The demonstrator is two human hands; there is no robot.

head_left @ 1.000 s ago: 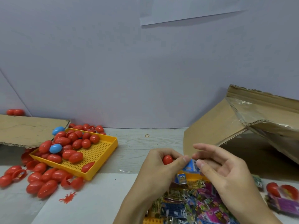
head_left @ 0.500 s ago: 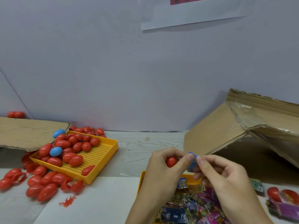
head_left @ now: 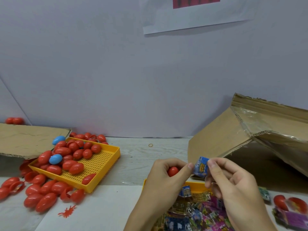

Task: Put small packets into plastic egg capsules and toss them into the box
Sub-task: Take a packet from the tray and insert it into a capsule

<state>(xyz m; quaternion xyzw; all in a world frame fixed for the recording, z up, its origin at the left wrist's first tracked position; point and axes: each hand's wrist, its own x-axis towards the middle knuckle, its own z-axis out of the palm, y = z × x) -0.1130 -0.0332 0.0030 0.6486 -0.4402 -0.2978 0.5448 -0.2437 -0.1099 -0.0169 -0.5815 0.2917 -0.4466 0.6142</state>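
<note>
Left hand (head_left: 164, 176) cups a half-hidden red capsule (head_left: 173, 171); both it and right hand (head_left: 233, 184) pinch a blue packet (head_left: 200, 166).

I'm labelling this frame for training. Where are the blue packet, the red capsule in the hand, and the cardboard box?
blue packet (head_left: 201, 166): head view, middle of its printed face.
red capsule (head_left: 172, 171): head view, its exposed rounded end.
cardboard box (head_left: 215, 139): head view, its bare left flap.

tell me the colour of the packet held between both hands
Blue with yellow lettering, per the head view: packet.
</note>
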